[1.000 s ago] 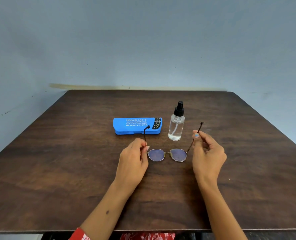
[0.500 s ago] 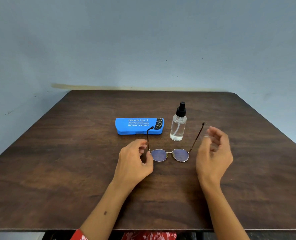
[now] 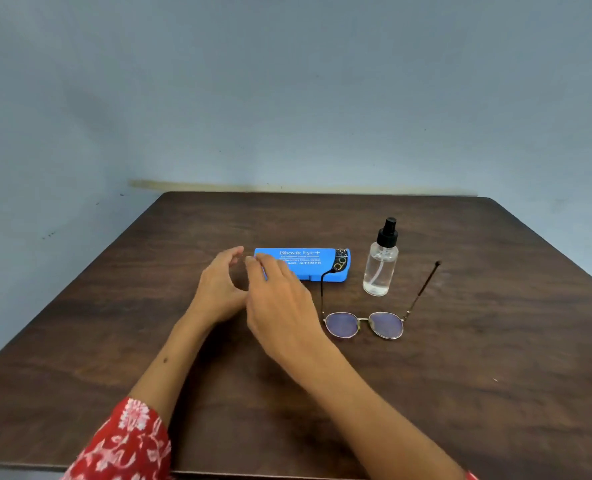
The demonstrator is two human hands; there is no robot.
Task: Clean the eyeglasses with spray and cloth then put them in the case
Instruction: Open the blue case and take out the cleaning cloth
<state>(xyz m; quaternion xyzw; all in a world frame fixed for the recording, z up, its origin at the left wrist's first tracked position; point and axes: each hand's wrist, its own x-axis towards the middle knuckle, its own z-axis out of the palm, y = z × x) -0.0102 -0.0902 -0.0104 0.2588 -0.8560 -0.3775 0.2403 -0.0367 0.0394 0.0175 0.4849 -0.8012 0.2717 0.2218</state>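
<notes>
Looking down at the counter (image 3: 114, 323), I see both hands near mid-frame, at the left end of the blue case (image 3: 301, 263). My left hand (image 3: 220, 289) is open and curved, holding nothing. My right hand (image 3: 280, 306) reaches across with its fingers (image 3: 258, 263) spread loosely over the case's left end; I cannot tell whether they touch it. The glasses (image 3: 364, 323) lie free on the counter right of the hands, arms unfolded. The spray bottle (image 3: 379, 261) stands upright just right of the case.

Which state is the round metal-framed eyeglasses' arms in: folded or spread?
Spread: both arms of the round metal-framed eyeglasses angle away from the lenses.
</notes>
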